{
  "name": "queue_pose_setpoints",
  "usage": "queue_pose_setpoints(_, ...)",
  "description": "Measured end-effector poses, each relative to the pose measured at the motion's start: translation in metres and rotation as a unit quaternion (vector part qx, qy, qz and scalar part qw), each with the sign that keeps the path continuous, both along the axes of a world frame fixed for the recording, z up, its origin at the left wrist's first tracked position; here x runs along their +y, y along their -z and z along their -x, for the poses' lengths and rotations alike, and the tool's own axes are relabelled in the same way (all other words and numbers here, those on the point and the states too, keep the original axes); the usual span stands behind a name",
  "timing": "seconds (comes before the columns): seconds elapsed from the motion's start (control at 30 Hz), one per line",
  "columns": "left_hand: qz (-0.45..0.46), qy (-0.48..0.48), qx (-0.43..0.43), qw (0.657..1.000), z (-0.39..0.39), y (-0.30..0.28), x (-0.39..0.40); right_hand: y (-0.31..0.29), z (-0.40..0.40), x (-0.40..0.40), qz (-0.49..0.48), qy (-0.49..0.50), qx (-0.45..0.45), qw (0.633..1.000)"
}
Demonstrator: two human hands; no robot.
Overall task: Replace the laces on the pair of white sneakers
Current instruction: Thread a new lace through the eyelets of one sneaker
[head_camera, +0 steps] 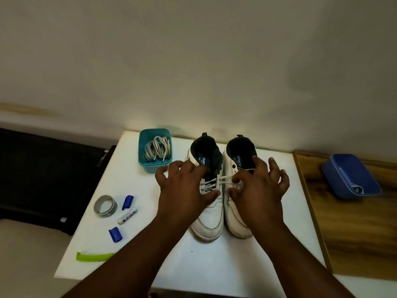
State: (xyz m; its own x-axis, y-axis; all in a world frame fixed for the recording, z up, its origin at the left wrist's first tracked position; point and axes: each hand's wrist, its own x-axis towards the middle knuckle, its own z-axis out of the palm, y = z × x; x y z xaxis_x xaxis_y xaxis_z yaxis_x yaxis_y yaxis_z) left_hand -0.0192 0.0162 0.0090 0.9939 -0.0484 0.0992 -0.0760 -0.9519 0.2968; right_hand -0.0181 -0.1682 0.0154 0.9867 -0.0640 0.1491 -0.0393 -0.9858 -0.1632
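Two white sneakers [223, 190] stand at the table's [214, 261] far edge, old laces [217, 182] still threaded. The left hand [184, 188] rests spread on them; the right hand [257, 190] pinches a lace end. Replacement laces [158, 149] wait in a teal tub [153, 150], far-left corner.

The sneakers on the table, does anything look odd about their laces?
Yes. One white lace stretches sideways from the left sneaker across to the right sneaker, bridging the pair between the hands instead of staying on one shoe.

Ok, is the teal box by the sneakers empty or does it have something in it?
Not empty. The teal box has no lid on and holds a loose bundle of pale laces coiled inside, lying against its floor.
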Motion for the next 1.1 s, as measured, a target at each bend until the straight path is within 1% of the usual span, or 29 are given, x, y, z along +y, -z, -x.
queue_pose_setpoints(0.07,0.0,-0.001,0.006,1.0,0.0,-0.001,0.0,0.0,0.002,-0.002,0.033,0.017,0.002,0.999)
queue_pose_setpoints(0.13,0.011,-0.004,-0.009,1.0,0.001,-0.002,-0.001,-0.005,0.002,-0.004,0.049,0.021,-0.031,0.998)
queue_pose_setpoints(0.17,0.036,0.002,-0.034,0.999,0.002,-0.001,-0.002,-0.01,0.002,-0.004,0.046,0.017,-0.06,0.997)
queue_pose_setpoints(0.2,0.08,0.018,-0.065,0.995,0.003,-0.001,-0.004,-0.015,0.002,-0.003,0.037,0.012,-0.091,0.995)
queue_pose_setpoints(0.27,0.174,0.092,-0.107,0.975,0.003,-0.006,-0.01,-0.028,0.004,0.003,0.018,-0.004,-0.141,0.99)
queue_pose_setpoints(0.3,0.214,0.133,-0.103,0.962,0.003,-0.011,-0.013,-0.034,0.005,0.007,0.004,-0.011,-0.157,0.987)
queue_pose_setpoints(0.33,0.251,0.169,-0.081,0.95,0.005,-0.015,-0.016,-0.039,0.006,0.009,-0.017,-0.018,-0.173,0.985)
queue_pose_setpoints(0.4,0.314,0.209,0.01,0.926,0.01,-0.018,-0.02,-0.046,0.008,0.011,-0.074,-0.033,-0.207,0.975)
queue_pose_setpoints(0.43,0.341,0.215,0.058,0.913,0.013,-0.016,-0.021,-0.047,0.008,0.01,-0.099,-0.038,-0.228,0.968)
queue_pose_setpoints(0.47,0.358,0.214,0.083,0.905,0.015,-0.014,-0.021,-0.047,0.008,0.009,-0.123,-0.04,-0.249,0.96)
queue_pose_setpoints(0.5,0.362,0.202,0.084,0.906,0.015,-0.011,-0.02,-0.049,0.008,0.008,-0.157,-0.036,-0.262,0.952)
queue_pose_setpoints(0.53,0.365,0.188,0.078,0.909,0.015,-0.011,-0.019,-0.049,0.006,0.007,-0.202,-0.024,-0.26,0.944)
queue_pose_setpoints(0.6,0.375,0.164,0.075,0.909,0.014,-0.014,-0.017,-0.048,0.002,0.004,-0.288,0.01,-0.224,0.931)
queue_pose_setpoints(0.67,0.401,0.142,0.117,0.897,0.013,-0.016,-0.014,-0.045,0.0,0.003,-0.352,0.014,-0.2,0.914)
queue_pose_setpoints(0.77,0.436,0.126,0.177,0.873,0.015,-0.019,-0.015,-0.041,0.003,0.011,-0.428,-0.023,-0.183,0.885)
queue_pose_setpoints(0.83,0.49,0.09,0.203,0.843,0.014,-0.024,-0.019,-0.038,0.008,0.022,-0.442,-0.059,-0.166,0.879)
queue_pose_setpoints(0.87,0.521,0.057,0.224,0.822,0.013,-0.029,-0.021,-0.037,0.01,0.026,-0.443,-0.081,-0.162,0.878)
queue_pose_setpoints(0.93,0.598,-0.007,0.27,0.755,0.007,-0.033,-0.017,-0.035,0.012,0.03,-0.414,-0.135,-0.17,0.884)
queue_pose_setpoints(0.97,0.639,-0.028,0.281,0.715,0.005,-0.032,-0.014,-0.034,0.013,0.029,-0.388,-0.161,-0.174,0.891)
queue_pose_setpoints(1.0,0.67,-0.036,0.284,0.685,0.003,-0.032,-0.011,-0.033,0.014,0.028,-0.36,-0.186,-0.177,0.897)
queue_pose_setpoints(1.03,0.692,-0.031,0.283,0.664,0.003,-0.032,-0.008,-0.031,0.014,0.027,-0.339,-0.206,-0.18,0.9)
queue_pose_setpoints(1.1,0.714,-0.024,0.273,0.644,0.002,-0.034,-0.007,-0.03,0.014,0.025,-0.317,-0.232,-0.184,0.901)
